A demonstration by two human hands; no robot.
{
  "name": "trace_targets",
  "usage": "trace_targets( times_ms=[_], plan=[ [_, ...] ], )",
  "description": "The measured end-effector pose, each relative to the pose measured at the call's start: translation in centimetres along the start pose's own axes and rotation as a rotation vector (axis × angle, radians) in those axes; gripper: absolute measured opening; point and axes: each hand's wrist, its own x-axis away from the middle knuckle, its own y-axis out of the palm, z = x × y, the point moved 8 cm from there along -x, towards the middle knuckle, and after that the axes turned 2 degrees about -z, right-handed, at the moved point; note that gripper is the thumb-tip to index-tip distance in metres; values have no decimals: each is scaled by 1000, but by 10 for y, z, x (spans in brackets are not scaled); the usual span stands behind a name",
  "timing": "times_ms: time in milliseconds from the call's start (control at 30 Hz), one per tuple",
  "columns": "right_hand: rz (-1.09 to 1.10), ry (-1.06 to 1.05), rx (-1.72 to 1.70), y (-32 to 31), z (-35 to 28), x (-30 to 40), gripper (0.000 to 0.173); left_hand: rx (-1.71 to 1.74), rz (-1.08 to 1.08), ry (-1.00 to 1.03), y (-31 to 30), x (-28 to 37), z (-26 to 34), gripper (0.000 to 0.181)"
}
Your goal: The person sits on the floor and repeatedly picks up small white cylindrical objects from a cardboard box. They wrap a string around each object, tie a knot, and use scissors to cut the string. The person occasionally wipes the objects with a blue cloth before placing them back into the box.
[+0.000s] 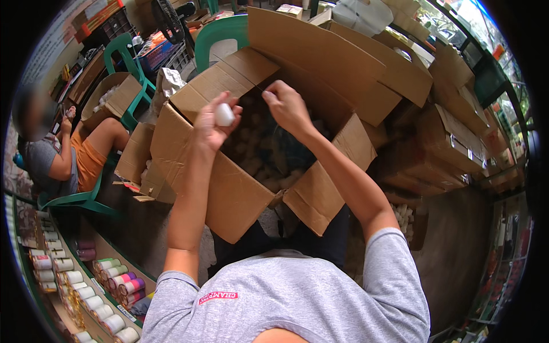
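My left hand [214, 122] holds a small white candle-like piece [224, 115] in its curled fingers, above the left rim of a large open cardboard box [240, 180]. Over the box's far part, my right hand [285, 103] has thumb and forefinger pinched together on what looks like a thin dark strand [259, 88], running up and left across a flap. Its exact kind is too fine to tell. Inside the box, in shadow, lie many pale small pieces [274, 182] and a bluish, plastic-looking bag [289, 150].
A seated person [55, 158] is at the left, near a smaller box [124, 96] of white pieces. Green plastic chairs [221, 32] stand behind. Stacked cartons [424, 154] rise at the right. A shelf with rows of candles [92, 302] runs along the lower left.
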Motion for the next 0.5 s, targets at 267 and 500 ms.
trace_targets(
  times_ms=[267,500],
  plan=[
    [-243,-147,271,95,-23,-34,20,-748,128,107,-24,-61,39,19],
    [-379,78,68,50,21,-13,33,-1886,423,585,0,-65,101,21]
  ],
)
